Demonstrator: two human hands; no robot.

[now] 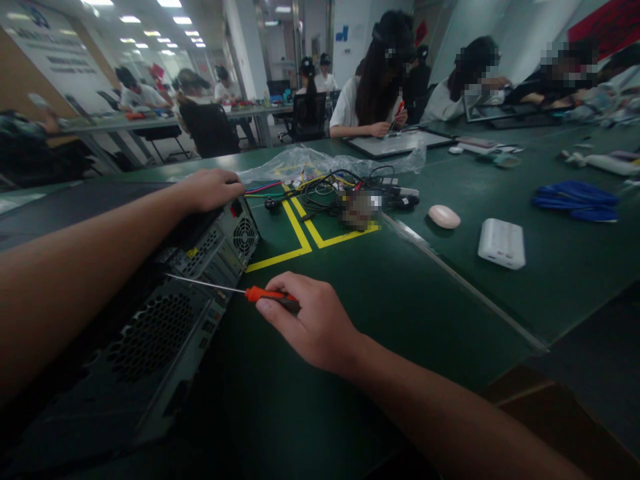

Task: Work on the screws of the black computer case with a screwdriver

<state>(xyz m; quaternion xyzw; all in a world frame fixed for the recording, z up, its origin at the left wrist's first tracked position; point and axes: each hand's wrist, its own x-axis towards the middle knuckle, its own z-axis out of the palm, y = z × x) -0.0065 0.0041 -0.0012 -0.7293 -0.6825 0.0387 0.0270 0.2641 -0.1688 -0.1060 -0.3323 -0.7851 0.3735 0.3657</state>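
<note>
Black and grey, the computer (200, 303) sits left on the green desk (425, 313). The left hand (213, 190) lies on top; I cannot tell if it grips. The screwdriver (257, 293) points at the computer's back, its red handle held by the right hand (317, 320). Past it lie wires (320, 195), a pink thing (444, 217) and a white box (501, 244).

We see rectangular white ceiling lights (183, 21) glaring at eleven o'clock, deep shadow at seven, and soft, stretched edges.
</note>
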